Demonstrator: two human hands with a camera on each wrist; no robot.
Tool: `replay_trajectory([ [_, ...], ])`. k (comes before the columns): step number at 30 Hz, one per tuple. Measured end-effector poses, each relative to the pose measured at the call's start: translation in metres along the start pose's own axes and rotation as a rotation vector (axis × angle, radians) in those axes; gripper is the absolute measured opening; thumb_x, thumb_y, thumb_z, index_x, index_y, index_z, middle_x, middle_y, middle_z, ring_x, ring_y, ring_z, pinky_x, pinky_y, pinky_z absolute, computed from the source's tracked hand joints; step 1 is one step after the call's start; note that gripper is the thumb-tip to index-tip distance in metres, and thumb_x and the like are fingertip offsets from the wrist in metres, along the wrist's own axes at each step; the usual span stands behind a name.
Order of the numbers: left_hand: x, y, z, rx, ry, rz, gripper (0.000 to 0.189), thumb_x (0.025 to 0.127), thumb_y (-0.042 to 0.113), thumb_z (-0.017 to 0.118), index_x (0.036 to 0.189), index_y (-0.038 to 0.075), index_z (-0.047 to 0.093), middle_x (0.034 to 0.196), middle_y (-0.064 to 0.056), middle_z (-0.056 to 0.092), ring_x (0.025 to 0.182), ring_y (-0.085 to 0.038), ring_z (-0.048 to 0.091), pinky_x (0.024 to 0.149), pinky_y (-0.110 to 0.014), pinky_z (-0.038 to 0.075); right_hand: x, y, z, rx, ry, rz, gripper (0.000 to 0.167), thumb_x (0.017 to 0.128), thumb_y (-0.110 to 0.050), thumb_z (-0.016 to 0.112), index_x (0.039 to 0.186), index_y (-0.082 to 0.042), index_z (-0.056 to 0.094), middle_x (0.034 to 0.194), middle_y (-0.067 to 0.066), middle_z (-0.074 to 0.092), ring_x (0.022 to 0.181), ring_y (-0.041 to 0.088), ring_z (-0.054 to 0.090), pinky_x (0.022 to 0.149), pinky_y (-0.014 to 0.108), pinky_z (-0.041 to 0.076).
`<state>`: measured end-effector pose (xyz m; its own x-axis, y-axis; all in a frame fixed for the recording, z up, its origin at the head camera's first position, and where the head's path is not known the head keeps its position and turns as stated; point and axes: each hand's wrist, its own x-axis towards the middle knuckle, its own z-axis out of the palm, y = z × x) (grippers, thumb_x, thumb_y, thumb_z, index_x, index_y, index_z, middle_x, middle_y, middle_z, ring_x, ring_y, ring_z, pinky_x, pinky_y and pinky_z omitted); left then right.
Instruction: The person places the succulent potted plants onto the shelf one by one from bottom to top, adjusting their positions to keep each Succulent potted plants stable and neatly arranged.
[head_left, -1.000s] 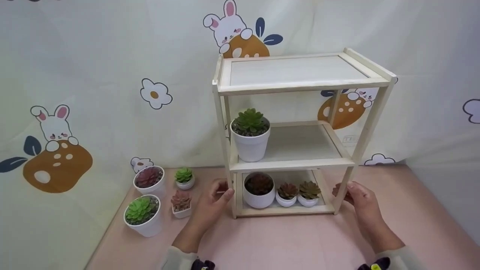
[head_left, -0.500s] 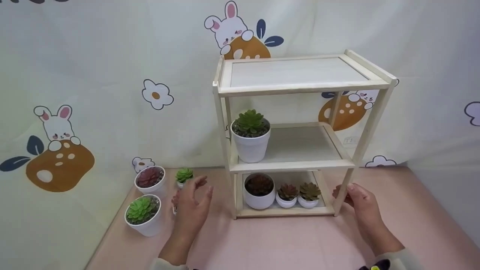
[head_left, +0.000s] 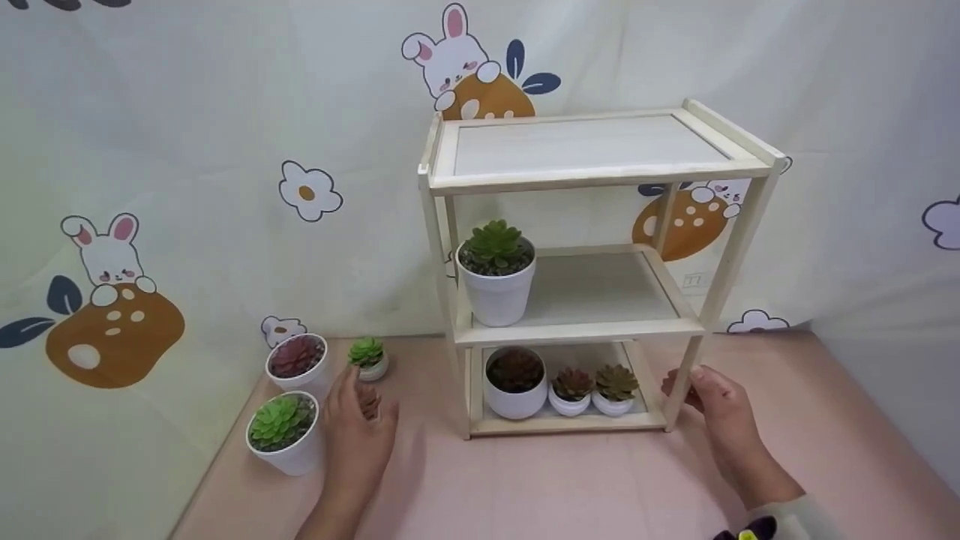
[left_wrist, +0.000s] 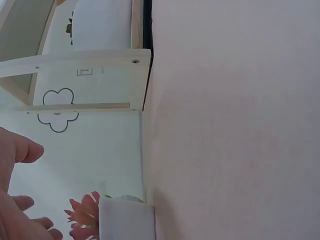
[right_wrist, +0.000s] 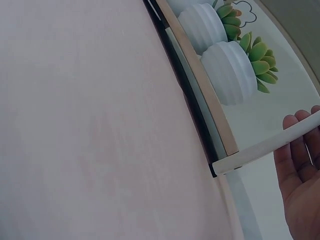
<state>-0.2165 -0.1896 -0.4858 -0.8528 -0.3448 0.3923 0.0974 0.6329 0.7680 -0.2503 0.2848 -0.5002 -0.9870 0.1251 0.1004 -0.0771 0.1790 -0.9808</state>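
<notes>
My left hand, fingers spread, is over the small square white pot with a pink succulent on the table's left side. That pot lies just beyond the fingertips in the left wrist view. With its fingers round the front right leg, my right hand holds the three-tier wooden shelf. In the right wrist view the fingers pass behind that leg. A big white pot with a green succulent stands on the middle tier. A round pot with a dark succulent and two small potted succulents line the bottom tier.
Left of my left hand stand a white pot with a light green succulent and one with a dark red succulent. A small green succulent sits behind. A printed cloth backs the pink table.
My left hand has left the shelf's left leg and moved left to the pink succulent. The right hand stays at the right leg, and the shelf stands as before.
</notes>
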Motion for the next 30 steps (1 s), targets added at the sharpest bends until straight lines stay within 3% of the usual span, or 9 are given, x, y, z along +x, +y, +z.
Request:
replay_trajectory([
  [5, -0.001, -0.008, -0.001, 0.006, -0.056, -0.116, 0.084, 0.091, 0.015, 0.075, 0.156, -0.008, 0.027, 0.161, -0.035, 0.026, 0.152, -0.05, 0.021, 0.126, -0.062, 0.017, 0.0, 0.0, 0.001, 0.02, 0.006, -0.018, 0.057, 0.112, -0.041, 0.043, 0.123, 0.011, 0.065, 0.11, 0.012, 0.076, 0.104, 0.011, 0.071, 0.095, 0.021, 0.053],
  [8, 0.0, -0.012, -0.001, -0.024, -0.07, -0.154, 0.089, 0.091, 0.016, 0.075, 0.158, -0.01, 0.021, 0.162, -0.035, 0.023, 0.152, -0.049, 0.022, 0.126, -0.061, 0.018, 0.0, 0.001, 0.002, 0.046, 0.013, -0.037, 0.054, 0.113, -0.036, 0.043, 0.12, 0.012, 0.066, 0.106, 0.011, 0.077, 0.102, 0.012, 0.072, 0.094, 0.022, 0.054],
  [12, 0.003, -0.018, -0.001, -0.134, -0.085, -0.213, 0.097, 0.09, 0.013, 0.075, 0.159, -0.012, 0.012, 0.158, -0.037, 0.024, 0.15, -0.048, 0.028, 0.127, -0.058, 0.021, -0.001, 0.001, 0.002, 0.057, 0.021, -0.05, 0.052, 0.113, -0.033, 0.043, 0.119, 0.013, 0.066, 0.106, 0.014, 0.077, 0.101, 0.012, 0.073, 0.093, 0.022, 0.054],
  [16, 0.006, -0.023, -0.001, -0.223, -0.116, -0.306, 0.102, 0.09, 0.013, 0.076, 0.157, -0.016, 0.005, 0.158, -0.044, 0.021, 0.152, -0.051, 0.024, 0.128, -0.058, 0.019, -0.001, 0.001, 0.002, 0.065, 0.025, -0.049, 0.052, 0.113, -0.034, 0.043, 0.12, 0.013, 0.066, 0.105, 0.013, 0.077, 0.1, 0.012, 0.073, 0.093, 0.021, 0.054],
  [18, 0.006, -0.026, 0.001, -0.239, -0.121, -0.34, 0.099, 0.089, 0.014, 0.077, 0.155, -0.019, 0.01, 0.156, -0.045, 0.027, 0.15, -0.052, 0.028, 0.127, -0.058, 0.021, -0.001, 0.001, 0.002, 0.067, 0.023, -0.044, 0.052, 0.113, -0.034, 0.042, 0.121, 0.013, 0.066, 0.105, 0.011, 0.077, 0.1, 0.012, 0.073, 0.093, 0.021, 0.054],
  [20, 0.007, -0.029, 0.003, -0.229, -0.115, -0.353, 0.089, 0.088, 0.015, 0.078, 0.149, -0.021, 0.024, 0.148, -0.043, 0.04, 0.143, -0.049, 0.04, 0.123, -0.056, 0.03, -0.001, 0.001, 0.002, 0.065, 0.024, -0.039, 0.052, 0.113, -0.034, 0.042, 0.121, 0.012, 0.066, 0.105, 0.011, 0.077, 0.101, 0.012, 0.073, 0.093, 0.021, 0.054],
  [24, 0.007, -0.033, 0.006, -0.158, -0.087, -0.31, 0.064, 0.085, 0.015, 0.081, 0.129, -0.017, 0.048, 0.12, -0.032, 0.063, 0.115, -0.042, 0.061, 0.106, -0.053, 0.046, -0.001, 0.001, 0.002, 0.061, 0.023, -0.037, 0.052, 0.113, -0.034, 0.042, 0.12, 0.011, 0.066, 0.106, 0.011, 0.077, 0.101, 0.012, 0.073, 0.093, 0.021, 0.054],
  [27, 0.005, -0.035, 0.006, -0.157, -0.082, -0.299, 0.064, 0.083, 0.012, 0.081, 0.13, -0.018, 0.048, 0.121, -0.033, 0.064, 0.115, -0.042, 0.062, 0.103, -0.051, 0.048, -0.001, 0.001, 0.002, 0.057, 0.022, -0.042, 0.053, 0.113, -0.035, 0.042, 0.121, 0.012, 0.066, 0.105, 0.01, 0.077, 0.101, 0.012, 0.073, 0.093, 0.021, 0.054],
  [30, 0.003, -0.037, 0.005, -0.221, -0.091, -0.327, 0.07, 0.084, 0.008, 0.078, 0.138, -0.019, 0.042, 0.133, -0.037, 0.059, 0.125, -0.045, 0.058, 0.107, -0.051, 0.046, -0.001, 0.002, 0.001, 0.048, 0.019, -0.045, 0.054, 0.113, -0.036, 0.042, 0.121, 0.012, 0.065, 0.107, 0.012, 0.077, 0.101, 0.011, 0.073, 0.093, 0.019, 0.054],
])
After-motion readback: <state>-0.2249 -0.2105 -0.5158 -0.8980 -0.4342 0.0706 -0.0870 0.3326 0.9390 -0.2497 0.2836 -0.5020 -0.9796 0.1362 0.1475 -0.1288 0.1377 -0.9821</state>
